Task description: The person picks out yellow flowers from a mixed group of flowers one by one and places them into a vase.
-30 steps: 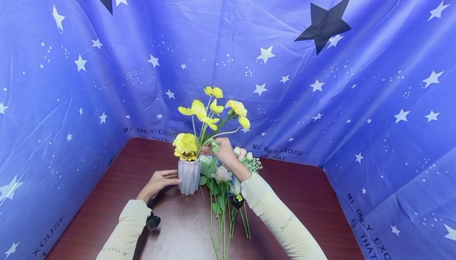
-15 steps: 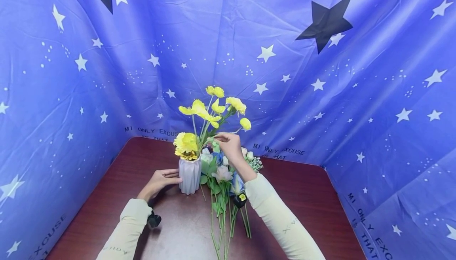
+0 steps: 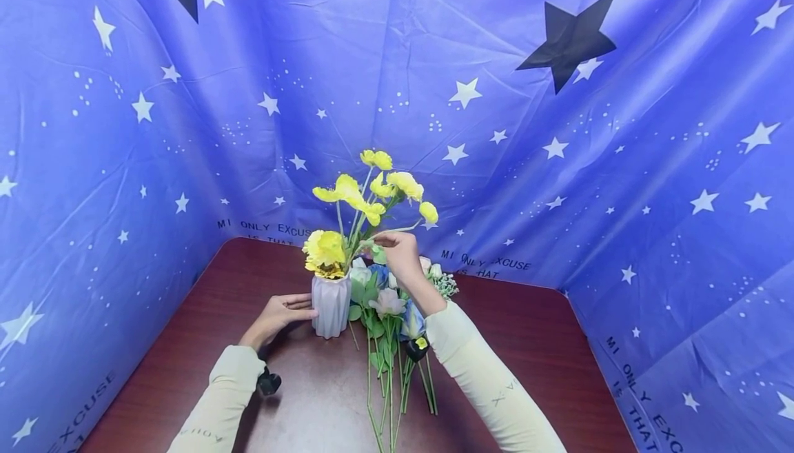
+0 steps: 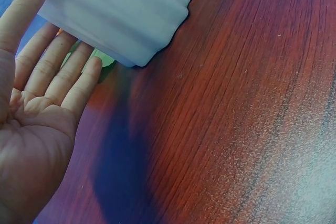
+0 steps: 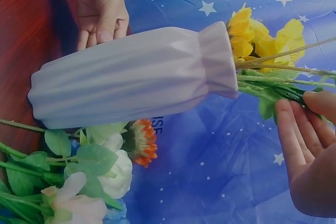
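A pale ribbed vase [image 3: 331, 307] stands upright on the table, holding several yellow flowers [image 3: 324, 249] on long stems. My left hand [image 3: 274, 318] touches the vase's left side, its fingers and thumb straight. In the left wrist view the fingers [image 4: 58, 69] reach behind the vase while the thumb lies along its near side. Above the vase mouth, to its right, my right hand [image 3: 400, 258] pinches a green flower stem [image 5: 287, 93] between thumb and fingers. The stem's lower end is hidden among the others at the vase mouth.
Beside the vase lies a bunch of loose flowers [image 3: 387, 303], pale, pink and blue, with stems pointing toward the front. An orange flower [image 5: 143, 142] shows among them in the right wrist view. Around the dark red table [image 3: 515, 356] hangs a blue star-printed cloth [image 3: 372, 60].
My right hand has shifted slightly up and right, away from the vase mouth, and the yellow flowers on the right have swayed a little. The left hand and vase stay in place.
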The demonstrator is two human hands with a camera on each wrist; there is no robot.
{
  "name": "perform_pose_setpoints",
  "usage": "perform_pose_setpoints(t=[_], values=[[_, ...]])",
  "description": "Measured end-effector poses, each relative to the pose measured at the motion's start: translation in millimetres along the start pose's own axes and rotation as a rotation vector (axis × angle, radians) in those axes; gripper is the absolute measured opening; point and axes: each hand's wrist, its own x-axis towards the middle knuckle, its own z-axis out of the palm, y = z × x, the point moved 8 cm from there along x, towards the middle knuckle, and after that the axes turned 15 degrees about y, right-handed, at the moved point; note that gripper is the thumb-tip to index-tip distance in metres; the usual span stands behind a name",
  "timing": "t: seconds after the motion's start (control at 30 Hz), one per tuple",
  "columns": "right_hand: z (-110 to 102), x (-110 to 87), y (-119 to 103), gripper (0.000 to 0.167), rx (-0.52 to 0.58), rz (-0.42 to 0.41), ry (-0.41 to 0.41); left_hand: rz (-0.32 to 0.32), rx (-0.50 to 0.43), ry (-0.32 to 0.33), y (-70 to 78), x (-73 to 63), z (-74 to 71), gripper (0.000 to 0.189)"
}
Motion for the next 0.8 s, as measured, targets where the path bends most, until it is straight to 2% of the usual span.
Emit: perform_pose_setpoints(t=[0.1, 0.33, 0.57, 0.73, 0.8], values=[[-1.0, -0.1, 1.2, 0.039, -0.065, -0.031, 0.006, 0.005, -0.015, -0.003, 0.4, -0.2, 0.1, 0.065], [3.1, 0.1, 0.7, 0.016, -0.013, -0.053, -0.05, -0.001, -0.014, 0.005, -1.1, 1.2, -1.0, 0.065], [5.1, -1.3, -5.9, 0.02, -0.036, -0.048, -0.114, -0.001, -0.001, 0.011, -1.8, 2.4, -1.9, 0.063], [4.3, 0.3, -5.4, 0.019, -0.086, -0.02, -0.107, -0.003, -0.001, 0.009, -2.5, 2.7, -1.7, 0.063], [6.1, 0.1, -4.5, 0.019, -0.067, 0.0, -0.126, -0.003, -0.005, 0.006, -2.5, 2.6, -1.3, 0.063]])
